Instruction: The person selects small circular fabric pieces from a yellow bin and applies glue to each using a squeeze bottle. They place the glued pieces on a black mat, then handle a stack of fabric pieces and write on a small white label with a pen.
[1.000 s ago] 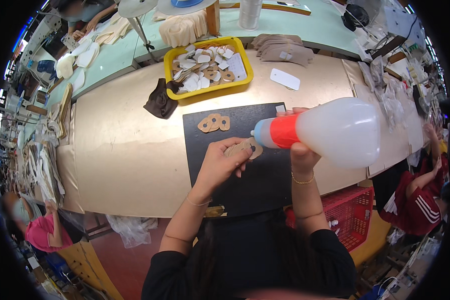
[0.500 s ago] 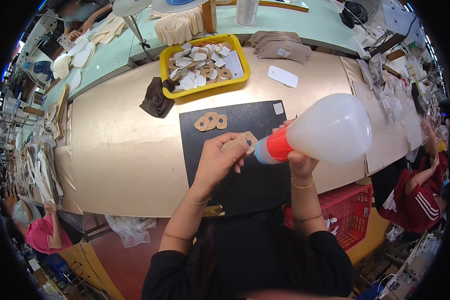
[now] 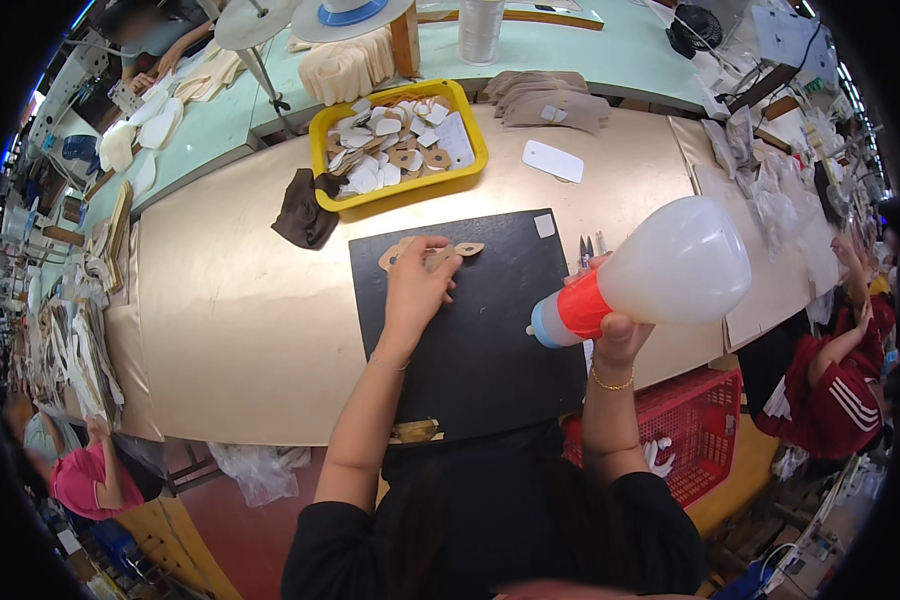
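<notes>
My right hand (image 3: 618, 338) is wrapped round a translucent squeeze bottle (image 3: 678, 258) with a red band and a pale blue cap. The bottle lies tilted in the air, its nozzle pointing left over the black mat (image 3: 490, 350). At the mat's far left part, my left hand (image 3: 418, 285) has its fingers curled down on small tan pieces (image 3: 436, 260). One tan piece (image 3: 470, 248) sticks out to the right of the fingertips, and another tan piece (image 3: 388, 257) with a dark mark shows to the left. The fingers partly hide the pieces.
Beyond the mat stands a yellow tray (image 3: 467, 178) of white and tan pieces, with a dark brown cloth (image 3: 306, 210) beside it. A white card (image 3: 553, 161), stacked tan panels (image 3: 550, 100) and small snips (image 3: 586, 250) lie nearby. A red crate (image 3: 705, 430) is below right.
My left hand has moved from beside the nozzle to the far part of the mat with the tan pieces. The bottle has shifted slightly right and nearer, away from the pieces.
</notes>
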{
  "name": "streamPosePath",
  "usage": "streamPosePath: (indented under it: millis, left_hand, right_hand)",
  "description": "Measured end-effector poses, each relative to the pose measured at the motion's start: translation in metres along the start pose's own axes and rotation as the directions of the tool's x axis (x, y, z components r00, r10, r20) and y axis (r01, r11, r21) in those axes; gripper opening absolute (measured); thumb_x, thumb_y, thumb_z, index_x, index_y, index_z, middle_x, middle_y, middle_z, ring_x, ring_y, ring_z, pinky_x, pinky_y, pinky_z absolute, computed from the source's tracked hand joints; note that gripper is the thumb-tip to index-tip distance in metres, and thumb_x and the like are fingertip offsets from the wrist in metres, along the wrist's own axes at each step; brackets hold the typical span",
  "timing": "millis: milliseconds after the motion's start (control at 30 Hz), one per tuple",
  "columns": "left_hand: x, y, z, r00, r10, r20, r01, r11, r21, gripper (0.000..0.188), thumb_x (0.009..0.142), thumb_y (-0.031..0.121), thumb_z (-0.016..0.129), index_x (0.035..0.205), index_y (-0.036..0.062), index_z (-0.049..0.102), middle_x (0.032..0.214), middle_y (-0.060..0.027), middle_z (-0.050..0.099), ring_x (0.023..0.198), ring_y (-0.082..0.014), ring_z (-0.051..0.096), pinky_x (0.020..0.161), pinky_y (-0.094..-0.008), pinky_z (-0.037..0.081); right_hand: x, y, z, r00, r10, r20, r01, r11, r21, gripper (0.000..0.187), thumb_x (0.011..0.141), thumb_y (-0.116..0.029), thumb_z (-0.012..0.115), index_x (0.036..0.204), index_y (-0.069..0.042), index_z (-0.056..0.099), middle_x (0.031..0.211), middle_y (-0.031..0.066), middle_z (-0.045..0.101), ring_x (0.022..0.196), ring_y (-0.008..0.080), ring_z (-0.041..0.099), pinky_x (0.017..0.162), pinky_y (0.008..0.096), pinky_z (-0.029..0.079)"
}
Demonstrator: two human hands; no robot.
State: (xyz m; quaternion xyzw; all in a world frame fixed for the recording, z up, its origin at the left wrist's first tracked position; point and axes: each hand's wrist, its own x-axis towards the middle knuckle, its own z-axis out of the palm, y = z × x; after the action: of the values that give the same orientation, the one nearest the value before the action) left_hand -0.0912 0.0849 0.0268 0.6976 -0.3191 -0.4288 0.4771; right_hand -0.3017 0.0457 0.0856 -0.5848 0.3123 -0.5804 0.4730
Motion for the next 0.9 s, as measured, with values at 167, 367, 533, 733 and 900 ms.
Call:
streamPosePath:
  millis: [167, 367, 533, 733, 900]
  left_hand:
    - [-0.012, -0.005, -0.02, 0.998, -0.025, 0.065, 0.052, 0.888, -0.457, 0.023, 0.083, 0.005, 0.064, 0.101, -0.006, 0.056, 0.08, -0.0127, 0.064, 0.065, -0.0149, 0.063, 0.056, -0.0249, 0.052]
    - [-0.038, 0.012, -0.02, 0.974, 0.018, 0.226, 0.111, 0.829, -0.548, 0.02, 0.081, 0.004, 0.066, 0.098, -0.003, 0.057, 0.079, -0.0108, 0.063, 0.065, -0.0137, 0.062, 0.055, -0.0234, 0.05]
    - [-0.048, 0.027, -0.012, 0.963, 0.001, 0.268, 0.141, 0.848, -0.511, 0.017, 0.084, 0.005, 0.065, 0.097, -0.0019, 0.056, 0.08, -0.0111, 0.063, 0.064, -0.016, 0.062, 0.055, -0.0251, 0.051]
    - [-0.052, 0.031, -0.006, 0.961, 0.009, 0.275, 0.157, 0.803, -0.574, 0.017, 0.085, 0.003, 0.063, 0.098, -0.003, 0.055, 0.082, -0.0123, 0.063, 0.066, -0.0173, 0.063, 0.059, -0.0275, 0.054]
    - [-0.054, 0.033, -0.005, 0.963, 0.034, 0.267, 0.137, 0.792, -0.595, 0.017, 0.085, 0.002, 0.063, 0.098, -0.0024, 0.054, 0.082, -0.012, 0.063, 0.066, -0.0173, 0.063, 0.06, -0.0272, 0.054]
  right_hand:
    - [0.004, 0.001, 0.003, 0.999, 0.037, -0.037, -0.034, 0.996, 0.084, 0.09, 0.063, -0.064, 0.075, 0.112, 0.006, 0.048, 0.101, 0.014, 0.057, 0.081, 0.0242, 0.063, 0.074, 0.0403, 0.058]
    - [0.014, 0.003, 0.024, 0.998, -0.06, 0.016, 0.054, 0.968, 0.243, 0.08, 0.068, -0.052, 0.077, 0.117, 0.004, 0.048, 0.109, 0.0167, 0.056, 0.09, 0.0268, 0.064, 0.079, 0.0407, 0.057]
    - [0.017, 0.008, 0.028, 0.985, -0.149, 0.085, 0.125, 0.963, 0.24, 0.074, 0.07, -0.044, 0.079, 0.12, 0.003, 0.05, 0.113, 0.0169, 0.056, 0.095, 0.0283, 0.063, 0.08, 0.0406, 0.056]
    - [0.009, 0.01, 0.026, 0.981, -0.121, 0.149, 0.08, 0.963, 0.256, 0.075, 0.068, -0.043, 0.081, 0.121, 0.001, 0.051, 0.117, 0.0134, 0.055, 0.103, 0.0267, 0.06, 0.088, 0.0403, 0.052]
    - [0.001, 0.012, 0.025, 0.977, -0.042, 0.21, -0.013, 0.967, 0.255, 0.078, 0.067, -0.044, 0.082, 0.124, -0.001, 0.049, 0.119, 0.0094, 0.055, 0.11, 0.0236, 0.056, 0.094, 0.0394, 0.048]
